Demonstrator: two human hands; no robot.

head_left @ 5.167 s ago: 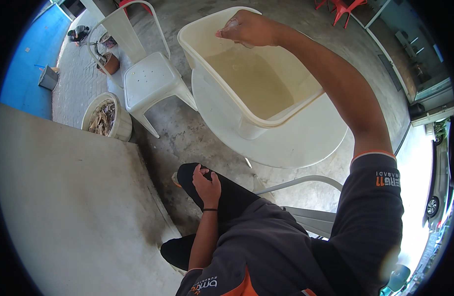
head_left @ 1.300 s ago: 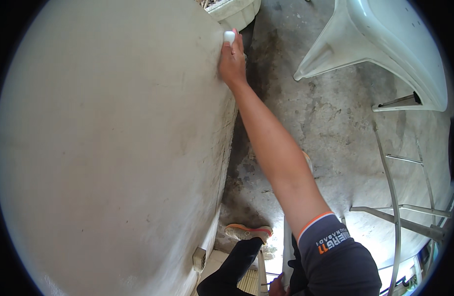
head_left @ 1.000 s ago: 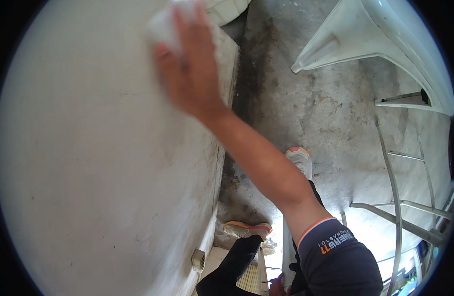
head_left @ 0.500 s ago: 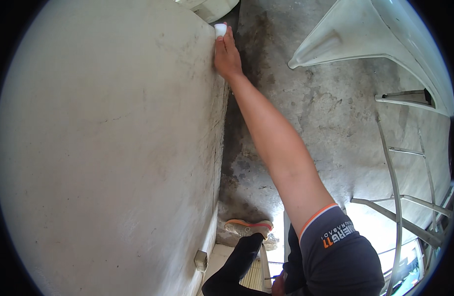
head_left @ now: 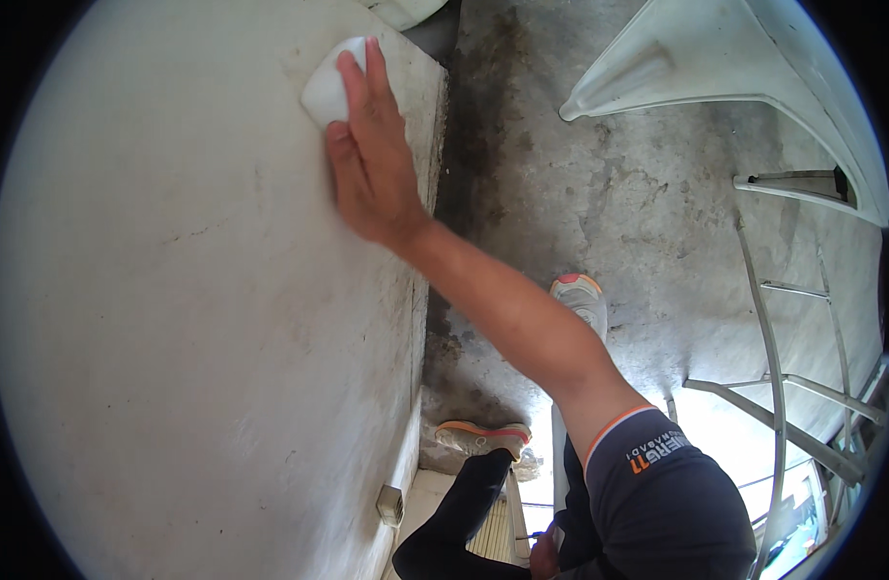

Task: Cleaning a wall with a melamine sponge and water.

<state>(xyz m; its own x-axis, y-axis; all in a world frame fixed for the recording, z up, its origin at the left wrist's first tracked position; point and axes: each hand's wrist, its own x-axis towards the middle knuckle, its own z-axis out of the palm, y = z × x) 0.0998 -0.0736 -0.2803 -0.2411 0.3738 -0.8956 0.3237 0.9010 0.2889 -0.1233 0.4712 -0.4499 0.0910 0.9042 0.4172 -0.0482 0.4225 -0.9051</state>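
Note:
My right hand (head_left: 377,159) presses a white pad (head_left: 329,92) flat against the pale, stained wall (head_left: 193,319), near the wall's upper right edge. The fingers lie over the pad's right side, so part of it is hidden. Its exact kind does not show; it looks smooth, with a rounded outline. At the lower edge my left hand (head_left: 543,558) is small and partly covered by dark clothing. Its fingers look curled beside a thin dark stick-like piece, but what they hold cannot be made out.
Grey, stained concrete floor (head_left: 531,174) runs along the wall. A white moulded panel (head_left: 696,58) stands at upper right, and metal tube frames (head_left: 773,387) stand at right. A small box (head_left: 390,505) is fixed low on the wall. My shoes (head_left: 483,438) are on the floor.
My right hand has moved left and slightly nearer with the white pad, from the wall's far edge onto its face. A second shoe now shows under the arm.

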